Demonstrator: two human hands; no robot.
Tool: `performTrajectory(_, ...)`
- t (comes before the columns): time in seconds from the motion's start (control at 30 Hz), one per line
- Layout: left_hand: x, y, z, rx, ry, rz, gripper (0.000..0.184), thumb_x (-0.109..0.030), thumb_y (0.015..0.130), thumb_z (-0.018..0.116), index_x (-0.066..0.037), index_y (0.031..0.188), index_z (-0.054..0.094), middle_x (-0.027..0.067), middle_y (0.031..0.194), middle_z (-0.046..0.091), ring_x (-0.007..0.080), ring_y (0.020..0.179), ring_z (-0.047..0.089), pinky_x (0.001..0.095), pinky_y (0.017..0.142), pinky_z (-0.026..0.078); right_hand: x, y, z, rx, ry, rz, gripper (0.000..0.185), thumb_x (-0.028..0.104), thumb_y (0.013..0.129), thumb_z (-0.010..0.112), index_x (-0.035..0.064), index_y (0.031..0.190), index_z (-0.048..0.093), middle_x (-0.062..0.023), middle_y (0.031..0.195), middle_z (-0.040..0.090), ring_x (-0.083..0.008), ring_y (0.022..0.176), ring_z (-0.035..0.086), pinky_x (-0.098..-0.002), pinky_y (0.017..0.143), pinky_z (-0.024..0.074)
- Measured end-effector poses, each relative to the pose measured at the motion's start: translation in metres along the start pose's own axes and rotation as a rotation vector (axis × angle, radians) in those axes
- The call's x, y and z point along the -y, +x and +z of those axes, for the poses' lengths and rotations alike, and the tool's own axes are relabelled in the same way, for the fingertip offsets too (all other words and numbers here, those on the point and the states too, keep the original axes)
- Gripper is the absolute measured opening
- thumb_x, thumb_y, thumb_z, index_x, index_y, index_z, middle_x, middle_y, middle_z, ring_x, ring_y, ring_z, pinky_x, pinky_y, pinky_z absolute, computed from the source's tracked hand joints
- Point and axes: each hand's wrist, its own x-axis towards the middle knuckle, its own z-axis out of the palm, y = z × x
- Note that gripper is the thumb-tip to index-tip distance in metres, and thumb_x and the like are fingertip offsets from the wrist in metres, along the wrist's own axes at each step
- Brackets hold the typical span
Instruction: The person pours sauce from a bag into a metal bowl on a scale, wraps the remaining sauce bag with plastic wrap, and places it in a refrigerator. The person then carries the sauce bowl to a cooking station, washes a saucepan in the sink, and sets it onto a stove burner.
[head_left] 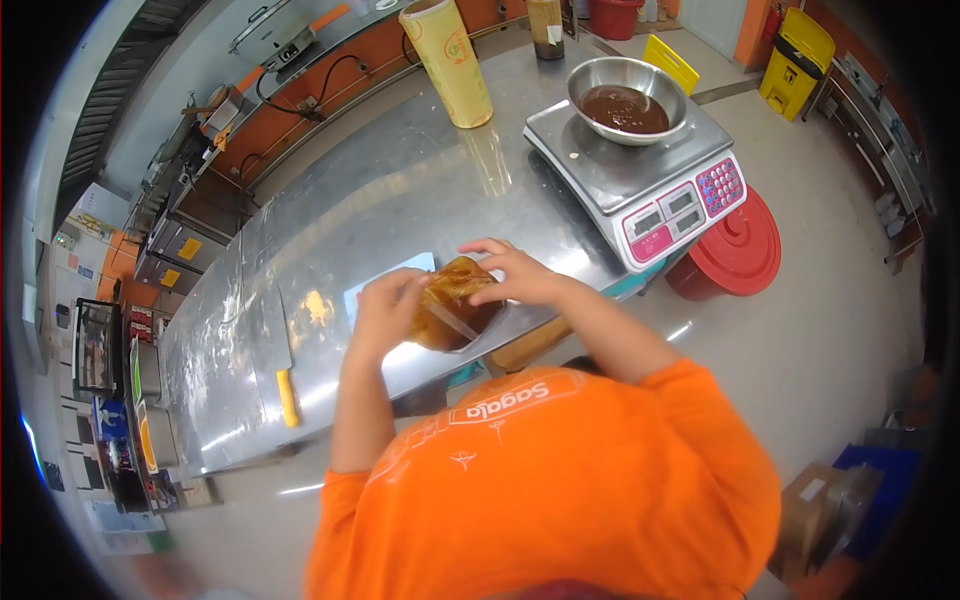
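Observation:
A clear plastic bag of brown filling (440, 322) lies at the near edge of the steel table (350, 220). At its left side, my left hand (392, 305) grips the bag's upper edge with bent fingers. My right hand (508, 275) is closed on the bag's top from the right, thumb against the plastic. Partly under the bag and my left hand is a light blue sheet (425, 262). To the right, a steel bowl (672, 88) with brown sauce (625, 110) rests on a digital scale (640, 180).
A yellow roll (447, 65) and a jar (546, 30) stand at the table's far side. A scraper with a yellow handle (287, 398) lies at left, beside flour-like residue. A red lidded bin (735, 245) is on the floor below the scale.

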Motion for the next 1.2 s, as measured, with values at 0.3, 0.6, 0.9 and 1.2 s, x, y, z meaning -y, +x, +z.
performTrajectory(0.3, 0.002, -0.002, 0.006, 0.022, 0.045, 0.125, 0.017, -0.015, 0.084, 0.056, 0.001, 0.085, 0.062, 0.0054, 0.071, 0.060, 0.0095, 0.069, 0.052, 0.0246, 0.064, 0.042, -0.036, -0.012, 0.019, 0.007, 0.038, 0.084, 0.022, 0.032, 0.072, 0.066, 0.0113, 0.080, 0.066, 0.0008, 0.113, 0.052, -0.0211, 0.114, 0.038, -0.0389, 0.095, 0.0249)
performTrajectory(0.6, -0.003, 0.004, 0.002, 0.086, 0.030, -0.005, 0.018, -0.016, 0.084, 0.056, 0.002, 0.085, 0.061, 0.0051, 0.072, 0.060, 0.0092, 0.071, 0.052, 0.0239, 0.066, 0.041, 0.015, -0.005, 0.006, -0.198, 0.055, -0.078, 0.019, 0.025, 0.075, 0.064, 0.0090, 0.084, 0.068, -0.0012, 0.110, 0.054, -0.0220, 0.113, 0.040, -0.0364, 0.095, 0.0270)
performTrajectory(0.9, 0.003, 0.006, 0.000, 0.107, 0.001, 0.025, 0.018, -0.015, 0.084, 0.055, 0.001, 0.085, 0.062, 0.0045, 0.073, 0.061, 0.0097, 0.071, 0.053, 0.0248, 0.066, 0.042, -0.002, -0.012, 0.000, -0.119, 0.021, 0.006, 0.020, 0.029, 0.076, 0.062, 0.0132, 0.087, 0.069, 0.0005, 0.118, 0.053, -0.0214, 0.116, 0.038, -0.0393, 0.097, 0.0235)
performTrajectory(1.2, -0.003, 0.008, 0.005, 0.124, 0.069, 0.154, 0.016, -0.014, 0.083, 0.055, 0.001, 0.085, 0.062, 0.0119, 0.076, 0.062, 0.0186, 0.072, 0.058, 0.0280, 0.067, 0.044, -0.021, -0.002, 0.014, -0.070, 0.109, -0.017, 0.011, 0.021, 0.074, 0.062, 0.0108, 0.076, 0.066, 0.0039, 0.121, 0.052, -0.0215, 0.115, 0.038, -0.0401, 0.097, 0.0235)
